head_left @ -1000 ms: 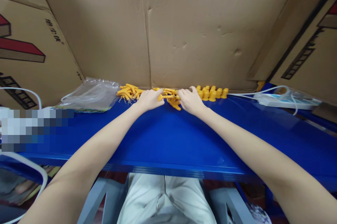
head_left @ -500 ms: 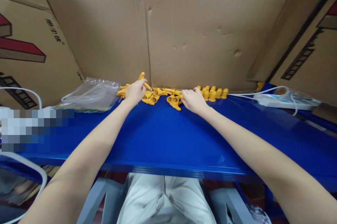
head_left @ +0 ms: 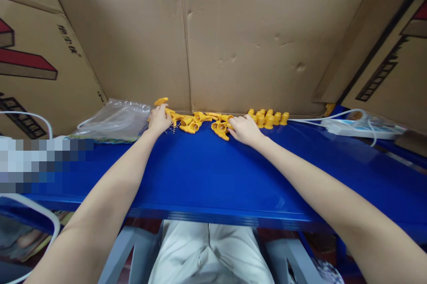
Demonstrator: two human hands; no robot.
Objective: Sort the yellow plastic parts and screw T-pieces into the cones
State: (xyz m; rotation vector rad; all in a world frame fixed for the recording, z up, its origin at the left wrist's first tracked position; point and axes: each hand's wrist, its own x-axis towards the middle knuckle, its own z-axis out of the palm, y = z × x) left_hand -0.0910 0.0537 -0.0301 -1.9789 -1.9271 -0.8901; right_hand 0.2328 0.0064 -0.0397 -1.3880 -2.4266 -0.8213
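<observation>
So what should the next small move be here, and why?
Probably lower the left hand and set its yellow piece down by the plastic bag. The piece is lifted off the blue table right beside the bag, while the right hand rests on the edge of the loose yellow pieces between the hands.

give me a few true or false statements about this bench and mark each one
1. The left hand holds a yellow piece up above the pile. True.
2. The bag lies right of the power strip. False: the bag is at the left, the strip at the far right.
3. The right hand touches the pile. True.
4. The table is red. False: it is blue.
</observation>
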